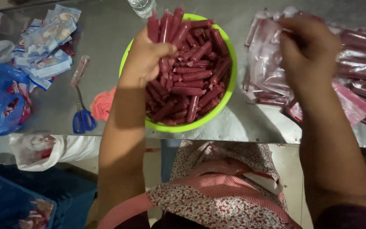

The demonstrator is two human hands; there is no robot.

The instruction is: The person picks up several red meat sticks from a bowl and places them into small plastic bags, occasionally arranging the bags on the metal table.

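Red sausage sticks clenched in left hand above round green plastic bowl, right hand pinching clear plastic bag beside it on steel worktop

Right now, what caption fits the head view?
Left hand lifts red sausages from green bowl; right hand holds clear bag.

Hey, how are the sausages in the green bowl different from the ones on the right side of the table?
The sausages in the green bowl lie loose and unwrapped, heaped in a pile; the sausages on the right are sealed in clear plastic packs and lie flat, overlapping. Both are dark red sticks resting on the metal table.
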